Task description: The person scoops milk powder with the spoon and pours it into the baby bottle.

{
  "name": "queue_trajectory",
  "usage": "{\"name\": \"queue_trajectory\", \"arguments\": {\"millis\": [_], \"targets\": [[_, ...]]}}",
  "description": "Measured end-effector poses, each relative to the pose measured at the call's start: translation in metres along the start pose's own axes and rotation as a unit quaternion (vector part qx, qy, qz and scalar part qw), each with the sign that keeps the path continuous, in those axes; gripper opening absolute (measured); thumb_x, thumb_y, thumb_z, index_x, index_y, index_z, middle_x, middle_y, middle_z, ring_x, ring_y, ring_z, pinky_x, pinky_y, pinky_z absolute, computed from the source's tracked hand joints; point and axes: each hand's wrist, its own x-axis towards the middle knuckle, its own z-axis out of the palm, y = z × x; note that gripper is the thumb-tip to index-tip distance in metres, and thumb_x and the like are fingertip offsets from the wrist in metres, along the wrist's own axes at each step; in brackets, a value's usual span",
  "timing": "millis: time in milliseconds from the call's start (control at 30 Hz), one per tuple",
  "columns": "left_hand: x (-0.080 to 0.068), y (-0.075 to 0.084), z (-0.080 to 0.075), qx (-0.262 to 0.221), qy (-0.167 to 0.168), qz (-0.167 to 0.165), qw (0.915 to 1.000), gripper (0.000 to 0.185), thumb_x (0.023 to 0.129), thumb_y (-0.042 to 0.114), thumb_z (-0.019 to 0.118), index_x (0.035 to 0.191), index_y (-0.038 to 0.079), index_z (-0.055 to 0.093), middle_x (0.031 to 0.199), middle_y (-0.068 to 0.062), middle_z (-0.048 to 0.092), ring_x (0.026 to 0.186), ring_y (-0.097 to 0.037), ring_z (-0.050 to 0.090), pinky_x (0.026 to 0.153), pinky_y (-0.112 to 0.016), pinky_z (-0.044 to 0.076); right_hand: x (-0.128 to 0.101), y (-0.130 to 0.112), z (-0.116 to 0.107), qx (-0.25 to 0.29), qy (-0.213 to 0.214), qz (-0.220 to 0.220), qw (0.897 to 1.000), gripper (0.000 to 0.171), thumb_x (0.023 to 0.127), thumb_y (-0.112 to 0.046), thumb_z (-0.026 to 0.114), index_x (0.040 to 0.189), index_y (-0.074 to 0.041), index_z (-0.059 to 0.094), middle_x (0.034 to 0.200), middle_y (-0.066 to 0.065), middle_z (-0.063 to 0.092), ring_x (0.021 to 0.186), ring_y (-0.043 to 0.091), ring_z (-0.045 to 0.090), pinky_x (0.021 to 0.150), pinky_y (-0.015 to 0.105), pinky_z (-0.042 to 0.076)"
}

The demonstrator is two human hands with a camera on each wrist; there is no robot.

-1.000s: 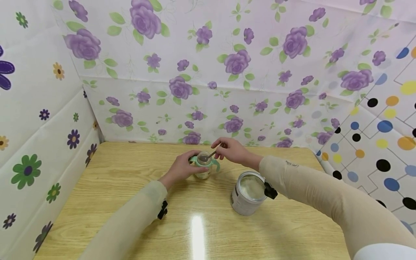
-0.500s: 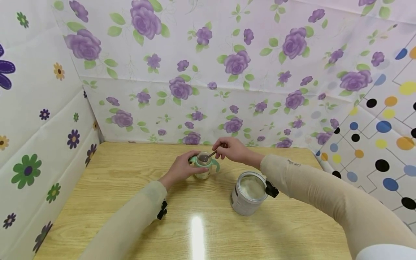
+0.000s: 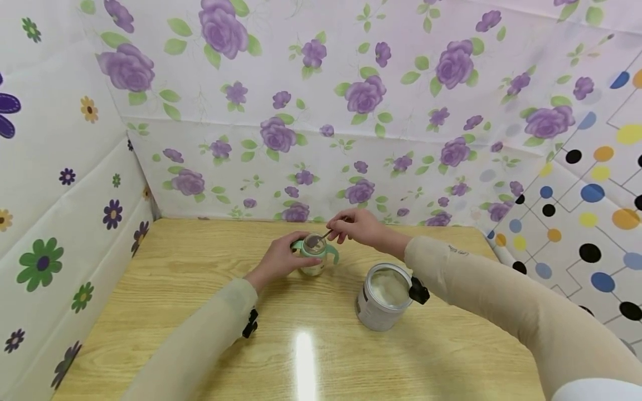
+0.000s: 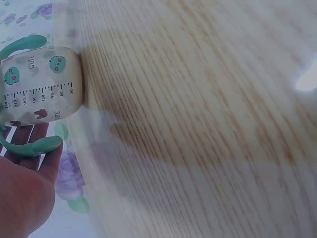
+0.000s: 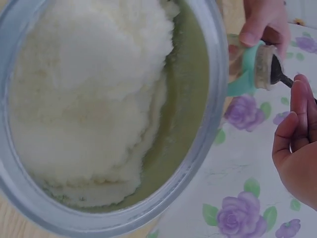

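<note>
A: Status on the hands?

B: Left hand [image 3: 281, 257] is wrapped round the baby bottle [image 3: 315, 255], fingers curled on its side. The left-wrist view shows the palm against one of the green handles [image 4: 34, 145]. Bottle stands upright on the wooden table [image 3: 175, 278], roughly mid-table, a bit toward 12 o'clock from centre.

A: Right?

B: Right hand [image 3: 357, 227] pinches the handle of a small spoon [image 3: 318, 239] between thumb and fingertips. The spoon bowl sits over the bottle's open mouth, touching or just above the rim; can't tell which. Hand is at about 2 o'clock from the bottle.

A: Anything in the spoon?

B: Too small to call from the head view. Right-wrist view shows the dark bowl [image 5: 275, 73] at the mouth, contents unclear.

A: What else is on the table?

B: Open metal tin [image 3: 382, 297] of white powder [image 5: 94, 99], at about 4 o'clock from the bottle, near it but not touching. Powder is heaped to one side and bare inner wall shows on the other. The right forearm passes just beside the tin.

A: Bottle markings?

B: Graduated scale printed down the side [image 4: 39, 91], with small green cartoon faces.

A: Surroundings?

B: Floral sheeting [image 3: 321, 111] on the back wall at 12 o'clock, dotted pattern at 3 o'clock, flower print at 9 o'clock.
</note>
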Motion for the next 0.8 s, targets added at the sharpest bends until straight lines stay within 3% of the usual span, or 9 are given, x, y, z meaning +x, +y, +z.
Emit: {"name": "queue_trajectory", "arguments": {"millis": [233,400,533,700,800], "targets": [[0.000,0.000,0.000,0.007,0.000,0.002,1.0000,0.074,0.085,0.046,0.092,0.148,0.022,0.062,0.141,0.000,0.067,0.127,-0.024,0.065,0.106,-0.050,0.055,-0.004,-0.003,-0.007,0.051,0.007,0.006,0.999,0.027,0.109,-0.027,0.066,0.121,-0.005,0.078,0.102,0.005,0.081,0.090,0.023,0.076,0.079,0.034,0.057],[0.001,-0.001,-0.001,0.009,-0.005,0.001,0.9999,0.074,0.085,0.047,0.092,0.148,0.022,0.063,0.140,0.000,0.068,0.125,-0.024,0.065,0.105,-0.050,0.055,-0.011,-0.007,-0.014,0.130,0.015,0.022,0.991,0.029,0.109,-0.022,0.063,0.127,0.000,0.072,0.106,0.005,0.080,0.091,0.019,0.074,0.078,0.028,0.054],[0.000,-0.001,-0.002,0.007,-0.006,0.002,1.0000,0.072,0.085,0.044,0.092,0.147,0.021,0.063,0.137,-0.001,0.069,0.121,-0.023,0.066,0.103,-0.049,0.056,-0.024,-0.012,-0.025,0.154,0.029,0.021,0.987,0.033,0.112,-0.022,0.059,0.131,0.003,0.069,0.107,0.004,0.080,0.092,0.019,0.073,0.081,0.028,0.056],[0.000,0.000,-0.002,0.004,-0.008,0.011,0.9999,0.072,0.085,0.038,0.094,0.148,0.020,0.062,0.136,-0.001,0.069,0.121,-0.023,0.066,0.104,-0.048,0.056,-0.047,-0.006,-0.047,0.194,0.069,0.005,0.979,0.033,0.113,-0.022,0.056,0.126,0.006,0.070,0.096,0.001,0.081,0.084,0.014,0.073,0.085,0.032,0.061],[0.001,0.001,-0.003,0.006,-0.013,0.014,0.9998,0.075,0.085,0.038,0.093,0.150,0.020,0.060,0.138,-0.001,0.068,0.124,-0.024,0.066,0.106,-0.048,0.055,-0.062,0.001,-0.058,0.220,0.095,-0.001,0.971,0.032,0.113,-0.019,0.055,0.120,0.008,0.070,0.088,0.001,0.079,0.079,0.013,0.072,0.081,0.030,0.062]]}}
